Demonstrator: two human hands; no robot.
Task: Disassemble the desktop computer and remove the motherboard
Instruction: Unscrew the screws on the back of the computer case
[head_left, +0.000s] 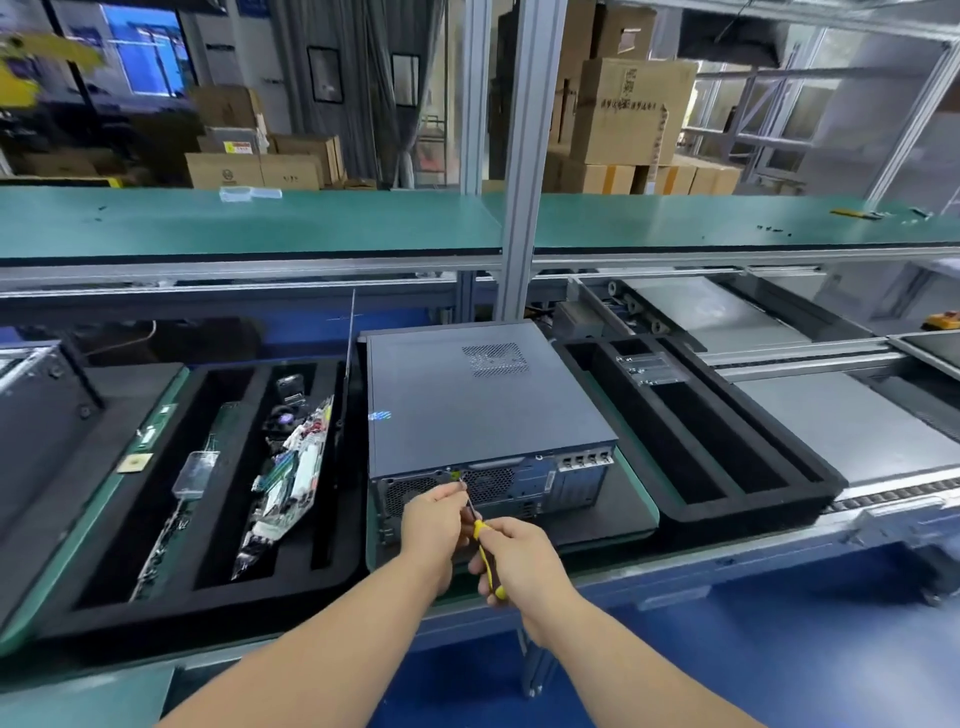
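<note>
Green bench: right hand (524, 558) angles screwdriver (480, 535) up-left into computer (483, 410) rear.

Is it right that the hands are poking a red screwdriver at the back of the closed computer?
Not quite: the screwdriver has a yellow and black handle, not red, as the head view shows. The rest holds: both hands hold it, with its tip at the back of the closed computer.

I log a black foam tray (171, 525) at left holding loose circuit boards (291, 483), a second black foam tray (727, 441) at right with long slots, stacked cardboard boxes (631, 111) behind, and a green shelf (311, 221) above the bench (639, 499).
</note>
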